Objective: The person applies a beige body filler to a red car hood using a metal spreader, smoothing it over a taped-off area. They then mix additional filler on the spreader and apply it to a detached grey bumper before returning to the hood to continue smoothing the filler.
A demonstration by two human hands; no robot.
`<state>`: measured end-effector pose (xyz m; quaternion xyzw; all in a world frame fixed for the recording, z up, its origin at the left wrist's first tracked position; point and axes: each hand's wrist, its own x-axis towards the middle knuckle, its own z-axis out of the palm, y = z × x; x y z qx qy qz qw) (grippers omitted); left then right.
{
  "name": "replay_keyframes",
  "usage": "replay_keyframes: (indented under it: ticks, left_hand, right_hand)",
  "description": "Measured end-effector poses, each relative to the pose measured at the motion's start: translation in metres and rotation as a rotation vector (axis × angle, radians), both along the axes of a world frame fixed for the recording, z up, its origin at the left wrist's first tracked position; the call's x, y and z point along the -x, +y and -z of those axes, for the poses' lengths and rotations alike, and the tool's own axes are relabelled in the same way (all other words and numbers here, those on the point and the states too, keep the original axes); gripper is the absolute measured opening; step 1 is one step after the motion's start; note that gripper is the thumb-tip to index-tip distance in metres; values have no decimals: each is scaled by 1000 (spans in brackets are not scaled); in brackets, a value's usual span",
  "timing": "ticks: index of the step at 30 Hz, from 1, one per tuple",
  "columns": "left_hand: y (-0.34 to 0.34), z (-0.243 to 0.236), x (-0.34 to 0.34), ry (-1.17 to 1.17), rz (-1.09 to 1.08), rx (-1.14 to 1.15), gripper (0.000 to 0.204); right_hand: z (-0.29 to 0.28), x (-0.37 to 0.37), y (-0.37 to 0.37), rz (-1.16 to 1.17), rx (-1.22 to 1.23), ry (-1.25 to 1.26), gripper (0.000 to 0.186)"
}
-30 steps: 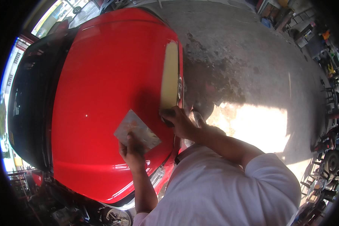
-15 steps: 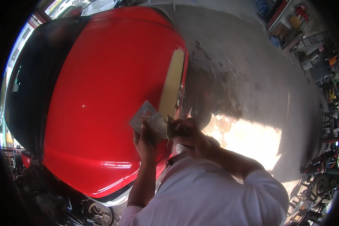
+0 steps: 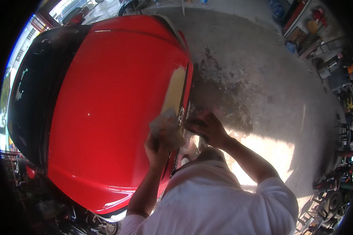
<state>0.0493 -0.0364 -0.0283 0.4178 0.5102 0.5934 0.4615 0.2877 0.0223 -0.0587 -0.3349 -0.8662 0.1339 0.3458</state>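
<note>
My left hand (image 3: pixel 157 152) holds a flat grey plate (image 3: pixel 164 124) from below, over the front edge of a red car hood (image 3: pixel 110 98). Smears of pale paste show on the plate. A beige filler patch (image 3: pixel 174 88) runs along the hood's edge, just beyond the plate. To the right of the plate, off the car's front, is my right hand (image 3: pixel 208 128). Its fingers are curled, and the putty spreader in them is mostly hidden and blurred.
The car's dark windshield (image 3: pixel 41 90) lies at the left. Grey concrete floor (image 3: pixel 259 78) with dark stains and a sunlit patch spreads to the right. Tools and clutter (image 3: pixel 333 196) line the right side. A motorcycle wheel (image 3: pixel 104 225) stands at the lower left.
My right hand has moved away from the plate to the right, taking the spreader off its surface. The plate has shifted slightly right, and the view has tilted a little.
</note>
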Motion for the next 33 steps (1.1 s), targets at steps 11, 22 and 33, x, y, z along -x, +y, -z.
replay_keyframes:
  ticks: [11, 22, 33]
  left_hand:
    - [96, -55, 32, 128, -430, -131, 36]
    - [56, -32, 41, 146, -452, 56, 35]
    - [42, -27, 57, 91, -467, 30, 35]
  right_hand:
    - [106, 32, 186, 228, 521, 365, 59]
    - [106, 68, 167, 332, 309, 144, 62]
    - [112, 42, 287, 177, 437, 174, 63]
